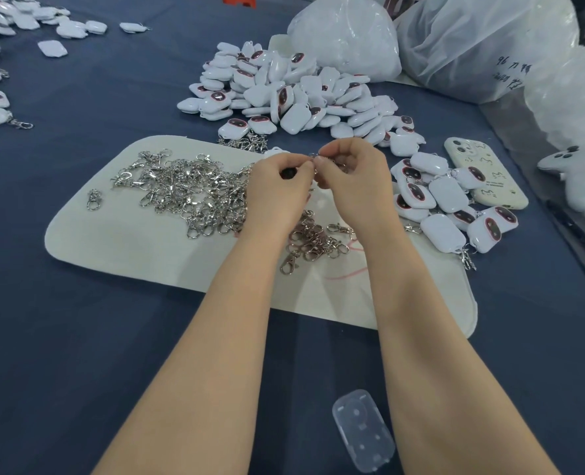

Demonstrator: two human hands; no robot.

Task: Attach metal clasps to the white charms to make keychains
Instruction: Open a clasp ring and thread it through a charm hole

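Observation:
My left hand (277, 186) and my right hand (352, 176) meet above the cream felt mat (140, 241), fingertips pinched together. My left hand holds a white charm (274, 153), mostly hidden behind its fingers. My right hand pinches a metal clasp (313, 156) against it. A heap of loose silver clasps (188, 190) lies on the mat to the left, and a smaller bunch of clasps (313, 240) lies between my wrists. A big pile of white charms (284, 94) sits beyond the mat.
Charms with clasps fitted (448, 207) are heaped to the right, beside a cream phone (483, 173). Clear plastic bags (472, 39) stand at the back right. More charms (6, 18) lie at the far left. A clear plastic case (363, 430) rests near me on the blue cloth.

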